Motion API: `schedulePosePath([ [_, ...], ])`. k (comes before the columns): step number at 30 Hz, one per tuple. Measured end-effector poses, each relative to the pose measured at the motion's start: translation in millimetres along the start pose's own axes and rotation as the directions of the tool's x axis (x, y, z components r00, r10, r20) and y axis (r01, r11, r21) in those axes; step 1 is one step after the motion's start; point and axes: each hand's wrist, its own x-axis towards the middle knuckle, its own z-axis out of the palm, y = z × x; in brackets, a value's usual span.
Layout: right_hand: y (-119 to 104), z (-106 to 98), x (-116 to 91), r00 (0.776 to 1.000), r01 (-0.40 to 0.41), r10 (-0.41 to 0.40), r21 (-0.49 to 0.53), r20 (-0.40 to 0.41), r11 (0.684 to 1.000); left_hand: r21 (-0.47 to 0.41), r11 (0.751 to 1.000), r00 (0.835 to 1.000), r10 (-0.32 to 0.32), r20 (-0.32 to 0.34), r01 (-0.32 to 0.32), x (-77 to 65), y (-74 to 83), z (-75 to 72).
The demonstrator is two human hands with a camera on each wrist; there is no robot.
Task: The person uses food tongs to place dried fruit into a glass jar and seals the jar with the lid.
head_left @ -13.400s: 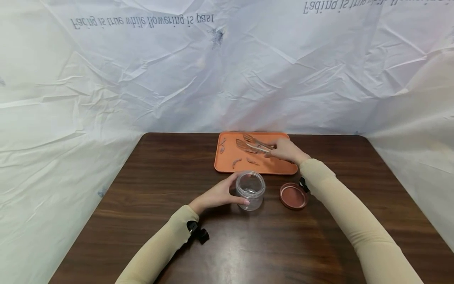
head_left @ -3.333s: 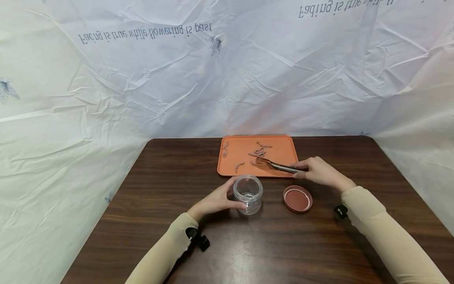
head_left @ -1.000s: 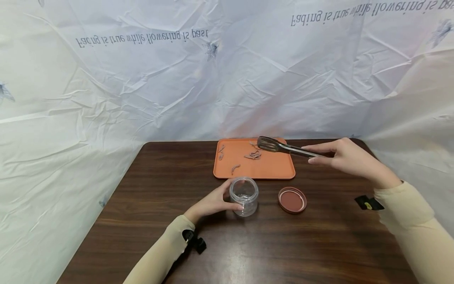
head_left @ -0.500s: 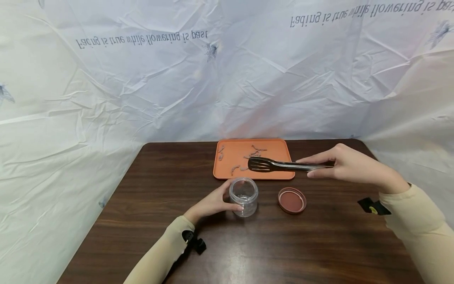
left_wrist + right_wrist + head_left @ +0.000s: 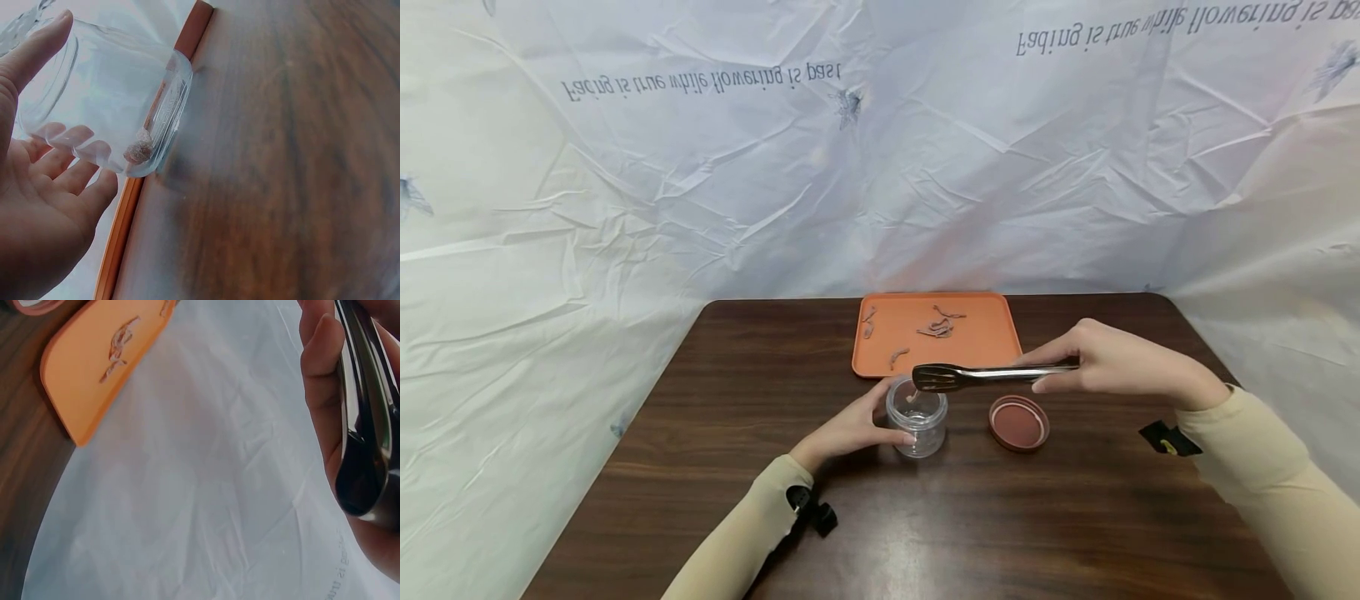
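Observation:
A clear jar (image 5: 927, 435) stands upright on the table without its lid. My left hand (image 5: 853, 427) grips its side, thumb in front and fingers behind. In the left wrist view a small brownish lump (image 5: 139, 151) shows at the jar's bottom. My right hand (image 5: 1101, 362) holds metal tongs (image 5: 992, 376) level, their slotted heads over the jar's mouth. A small pale pinkish piece (image 5: 912, 396) hangs below the heads at the opening. The tongs' rear end (image 5: 365, 487) fills the right of the right wrist view.
An orange tray (image 5: 977, 346) lies behind the jar. Several thin, brownish-pink strips (image 5: 937, 327) are scattered on it. A reddish-brown lid (image 5: 1018, 423) lies right of the jar, under the tongs and right hand. White printed sheeting (image 5: 775, 208) hangs behind the table.
The tongs went from the tray's front right, up above it, then down and left over the jar's mouth. One strip from the tray's front is gone. My left hand stays on the jar.

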Motion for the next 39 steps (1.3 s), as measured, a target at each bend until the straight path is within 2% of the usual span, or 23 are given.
schedulePosePath([
  [6, 1, 7, 7, 0.999, 0.016, -0.016, 0.013, 0.042, 1.000, 0.021, 1.000, 1.000, -0.009, -0.006, 0.009, 0.6, -0.7, -0.6],
  [12, 3, 12, 12, 0.998, 0.043, -0.044, 0.033, 0.050, 0.999, 0.029, 0.999, 1.000, -0.013, -0.007, 0.013, 0.7, 0.1, -0.7],
  [19, 6, 16, 14, 0.997, 0.032, -0.036, 0.060, 0.063, 0.998, 0.010, 1.000, 1.000, 0.011, -0.001, -0.011, 1.6, -0.6, -0.1],
  [26, 8, 19, 15, 0.997, 0.004, -0.008, 0.056, 0.072, 0.998, -0.001, 1.000, 1.000, 0.004, -0.002, -0.004, 1.6, -0.3, -0.2],
  [39, 9, 19, 17, 0.997, 0.022, -0.026, 0.054, 0.079, 0.998, -0.015, 1.000, 1.000, 0.011, 0.001, -0.011, 2.1, -2.0, -0.7],
])
